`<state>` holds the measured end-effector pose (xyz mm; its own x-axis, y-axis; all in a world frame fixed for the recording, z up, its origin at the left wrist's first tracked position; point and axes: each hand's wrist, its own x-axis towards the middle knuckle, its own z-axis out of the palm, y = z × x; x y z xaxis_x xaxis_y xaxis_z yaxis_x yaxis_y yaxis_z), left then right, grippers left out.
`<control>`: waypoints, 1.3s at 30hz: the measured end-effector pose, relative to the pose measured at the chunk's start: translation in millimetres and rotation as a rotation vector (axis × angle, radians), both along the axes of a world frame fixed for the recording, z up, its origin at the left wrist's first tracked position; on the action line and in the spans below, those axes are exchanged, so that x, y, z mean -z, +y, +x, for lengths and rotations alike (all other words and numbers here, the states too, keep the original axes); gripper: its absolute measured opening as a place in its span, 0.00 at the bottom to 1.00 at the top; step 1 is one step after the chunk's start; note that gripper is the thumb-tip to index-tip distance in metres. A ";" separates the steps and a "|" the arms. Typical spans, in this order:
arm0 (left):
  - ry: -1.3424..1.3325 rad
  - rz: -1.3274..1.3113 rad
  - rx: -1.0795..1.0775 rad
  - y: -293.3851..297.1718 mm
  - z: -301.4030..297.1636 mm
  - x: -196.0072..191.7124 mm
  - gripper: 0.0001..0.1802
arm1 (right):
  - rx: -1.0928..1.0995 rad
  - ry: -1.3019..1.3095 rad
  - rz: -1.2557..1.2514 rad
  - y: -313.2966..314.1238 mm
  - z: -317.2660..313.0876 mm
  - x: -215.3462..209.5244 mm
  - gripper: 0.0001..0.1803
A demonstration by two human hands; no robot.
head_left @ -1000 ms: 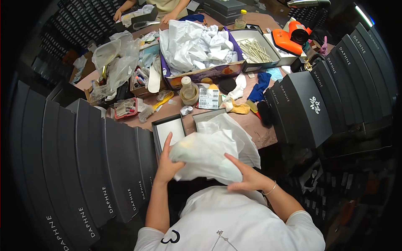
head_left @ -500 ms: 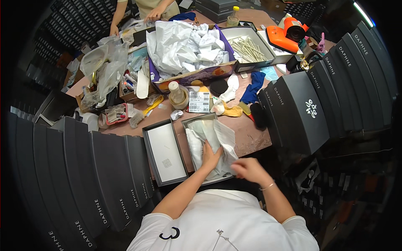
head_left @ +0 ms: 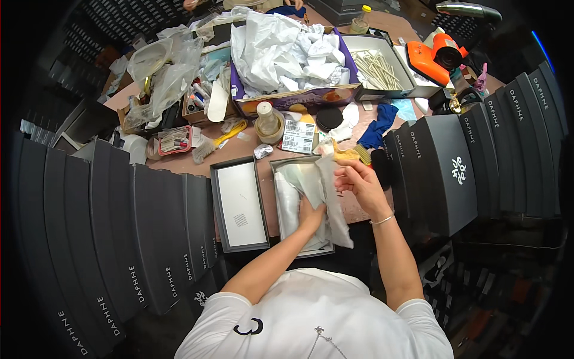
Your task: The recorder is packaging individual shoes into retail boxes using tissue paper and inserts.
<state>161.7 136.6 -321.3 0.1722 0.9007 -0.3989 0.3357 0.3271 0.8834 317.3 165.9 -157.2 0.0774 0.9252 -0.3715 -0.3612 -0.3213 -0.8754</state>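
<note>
An open dark grey shoe box (head_left: 272, 179) lies in front of me, lined with white tissue paper (head_left: 291, 206). My left hand (head_left: 311, 216) reaches into it, fingers stretched out and lying on the paper. A raised flap of the tissue stands along the box's right side. At the flap's upper edge is my right hand (head_left: 363, 186), its thumb and fingers bent together in a pinch on the paper. Whatever lies under the wrapping is hidden. The box lid (head_left: 239, 206), white inside, rests left of the box.
Stacked dark shoe boxes (head_left: 110, 221) rise on the left, and more boxes (head_left: 442, 173) on the right. Behind the shoe box stand a glue jar (head_left: 269, 125), a label sheet (head_left: 298, 136), a carton (head_left: 299, 99) of crumpled paper and an orange heat gun (head_left: 427, 63). Another person's hand shows at the far edge.
My right hand has moved up and forward to the tissue flap, which now stands more upright. My left hand stays inside the box. The whole view has shifted slightly.
</note>
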 end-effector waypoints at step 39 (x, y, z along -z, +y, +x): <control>-0.181 0.103 0.032 -40.2 -110.8 -75.9 0.29 | -0.109 -0.896 -0.080 -71.6 -44.1 112.9 0.28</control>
<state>50.9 96.4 -245.4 0.2615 0.9280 -0.2655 0.1773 0.2242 0.9583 273.2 94.4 -270.1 0.2823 0.9181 -0.2780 0.4805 -0.3862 -0.7874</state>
